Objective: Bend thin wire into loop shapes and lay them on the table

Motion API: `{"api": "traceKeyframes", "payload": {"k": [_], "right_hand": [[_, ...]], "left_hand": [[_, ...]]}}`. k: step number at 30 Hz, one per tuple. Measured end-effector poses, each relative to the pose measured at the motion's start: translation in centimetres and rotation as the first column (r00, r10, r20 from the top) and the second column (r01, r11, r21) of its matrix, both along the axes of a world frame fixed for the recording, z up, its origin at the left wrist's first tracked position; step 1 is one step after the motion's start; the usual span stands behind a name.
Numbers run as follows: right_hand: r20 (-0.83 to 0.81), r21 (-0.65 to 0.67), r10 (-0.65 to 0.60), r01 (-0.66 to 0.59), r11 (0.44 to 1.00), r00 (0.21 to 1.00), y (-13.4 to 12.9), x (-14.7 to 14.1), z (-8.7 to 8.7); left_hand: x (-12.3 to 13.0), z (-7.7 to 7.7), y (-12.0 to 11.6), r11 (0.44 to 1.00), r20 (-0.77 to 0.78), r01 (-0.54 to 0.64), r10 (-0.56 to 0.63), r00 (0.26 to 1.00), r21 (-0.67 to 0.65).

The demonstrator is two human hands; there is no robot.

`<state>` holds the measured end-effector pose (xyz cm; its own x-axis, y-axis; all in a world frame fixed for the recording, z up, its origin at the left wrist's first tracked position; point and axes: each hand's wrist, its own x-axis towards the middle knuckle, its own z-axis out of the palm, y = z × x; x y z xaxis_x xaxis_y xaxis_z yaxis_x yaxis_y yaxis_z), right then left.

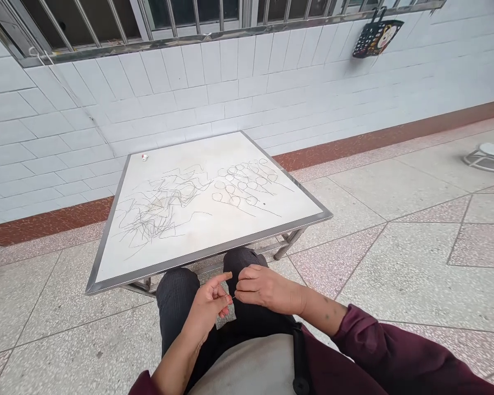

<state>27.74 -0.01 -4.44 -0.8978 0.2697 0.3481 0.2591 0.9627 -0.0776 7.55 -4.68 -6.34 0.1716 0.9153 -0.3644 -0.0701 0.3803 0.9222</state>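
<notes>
Both my hands are close together above my lap, in front of the table edge. Between my left thumb and my right fingertips shows a short bit of thin wire [233, 297]; the rest of it is hidden. My left hand [209, 304] pinches it with the thumb against curled fingers, while the index finger points out. My right hand [261, 286] is closed, its fingertips pressed together at the wire's other side. On the white table lie a tangle of loose, wavy dark wires [158, 203] at the left and several wires bent into loops with straight tails [230, 186] at the right.
The grey-rimmed table [206, 253] stands against a white tiled wall [214, 99]. A small white and red object [144, 157] sits at its far left corner. A patterned bag [376, 39] hangs from the window bars. A round stool [489, 156] stands far right.
</notes>
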Motion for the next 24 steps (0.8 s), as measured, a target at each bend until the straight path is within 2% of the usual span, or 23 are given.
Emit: {"api": "traceKeyframes", "payload": {"k": [6, 10, 14, 16, 19, 22, 24], "right_hand": [[-0.044, -0.122, -0.119, 0.113, 0.986, 0.992, -0.8, 0.2, -0.2], [-0.08, -0.168, -0.142, 0.127, 0.978, 0.987, -0.9, 1.4, 0.0], [-0.214, -0.244, -0.268, 0.214, 0.946, 0.939, -0.4, 2.7, -1.3], [-0.318, -0.302, -0.347, 0.253, 0.919, 0.882, 0.3, 3.6, -2.4], [-0.448, -0.364, -0.498, 0.357, 0.86, 0.742, 2.5, 5.8, -3.9], [-0.52, -0.343, -0.643, 0.552, 0.76, 0.561, 6.0, 8.8, -4.4], [-0.478, -0.293, -0.724, 0.686, 0.666, 0.498, 8.8, 10.8, -4.2]], "left_hand": [[0.0, -0.3, 0.9, 0.994, -0.033, 0.108, -0.108, 0.994, -0.003], [1.0, 0.9, 1.4, 0.985, -0.059, 0.169, -0.17, 0.984, -0.024], [2.9, 2.2, 3.3, 0.976, -0.092, 0.216, -0.218, 0.972, -0.032], [3.7, 2.6, 4.6, 0.98, -0.123, 0.199, -0.198, 0.972, -0.003], [4.0, 2.5, 5.9, 0.991, -0.175, 0.089, -0.071, 0.982, 0.097], [2.7, 1.8, 6.1, 0.992, -0.197, 0.051, -0.027, 0.98, 0.118], [0.9, 1.0, 5.7, 0.994, -0.208, 0.071, -0.053, 0.977, 0.082]]}}
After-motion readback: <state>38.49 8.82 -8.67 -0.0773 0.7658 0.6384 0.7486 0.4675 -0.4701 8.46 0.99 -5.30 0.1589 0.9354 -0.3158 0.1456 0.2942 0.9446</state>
